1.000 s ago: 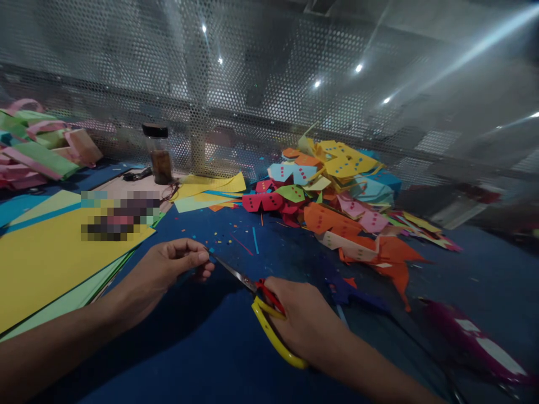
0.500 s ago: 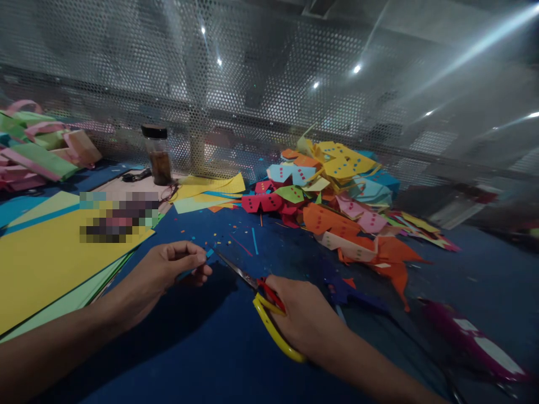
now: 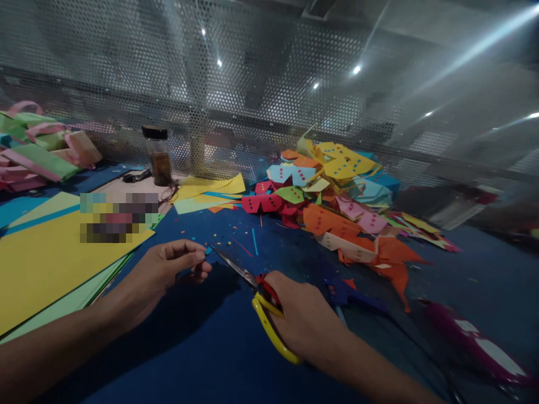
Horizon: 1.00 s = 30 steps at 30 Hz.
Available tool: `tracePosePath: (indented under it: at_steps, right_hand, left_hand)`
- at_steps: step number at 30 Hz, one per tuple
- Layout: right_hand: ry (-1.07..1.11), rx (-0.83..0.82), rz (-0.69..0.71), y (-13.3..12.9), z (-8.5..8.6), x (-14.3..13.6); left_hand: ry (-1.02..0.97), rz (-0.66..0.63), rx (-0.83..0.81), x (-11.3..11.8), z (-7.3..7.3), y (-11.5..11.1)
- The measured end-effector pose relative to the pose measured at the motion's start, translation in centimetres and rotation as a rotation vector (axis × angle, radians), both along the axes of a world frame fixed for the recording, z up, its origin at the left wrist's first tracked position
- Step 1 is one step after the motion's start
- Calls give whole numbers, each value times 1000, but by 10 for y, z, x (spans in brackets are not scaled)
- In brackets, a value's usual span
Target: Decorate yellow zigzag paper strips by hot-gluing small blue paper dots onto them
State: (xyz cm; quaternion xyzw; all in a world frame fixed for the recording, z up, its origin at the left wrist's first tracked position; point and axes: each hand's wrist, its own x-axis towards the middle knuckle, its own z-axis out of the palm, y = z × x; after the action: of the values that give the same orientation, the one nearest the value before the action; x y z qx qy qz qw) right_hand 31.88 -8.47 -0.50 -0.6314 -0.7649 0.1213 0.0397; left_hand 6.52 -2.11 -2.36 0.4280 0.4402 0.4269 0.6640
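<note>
Between thumb and forefinger, my left hand (image 3: 174,264) pinches a small blue paper strip (image 3: 208,251), whose short end sticks out to the right. My right hand (image 3: 301,308) grips the yellow and red handles of a pair of scissors (image 3: 241,272). The scissor blades point up and left, with their tips at the end of the strip; the blades look nearly closed. Tiny paper bits (image 3: 217,235) and a thin blue strip (image 3: 255,241) lie on the dark blue table (image 3: 181,359) beyond the hands.
Folded coloured paper pieces (image 3: 337,219) form a heap at the right centre. Large yellow sheets (image 3: 46,264) lie at left, a lidded jar (image 3: 160,160) behind them. Pink and green paper shapes (image 3: 46,151) stand back left; a purple packet (image 3: 475,342) is at right.
The scissors have shifted slightly up and left, bringing their tips to the blue strip. My left hand has hardly moved.
</note>
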Motion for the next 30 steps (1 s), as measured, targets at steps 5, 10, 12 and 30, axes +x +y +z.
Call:
tracePosePath:
  at_steps: [5, 10, 12, 30]
  right_hand:
    - [-6, 0, 2, 1, -2, -2]
    - [5, -17, -4, 0, -1, -3]
    - [11, -20, -1, -1, -1, -3]
    - [1, -73, 8, 0, 2, -3]
  left_hand:
    - [-36, 5, 7, 2, 2, -1]
    - [-33, -17, 12, 2, 2, -2]
    - [-30, -20, 6, 2, 1, -2]
    - [-26, -18, 12, 2, -2, -2]
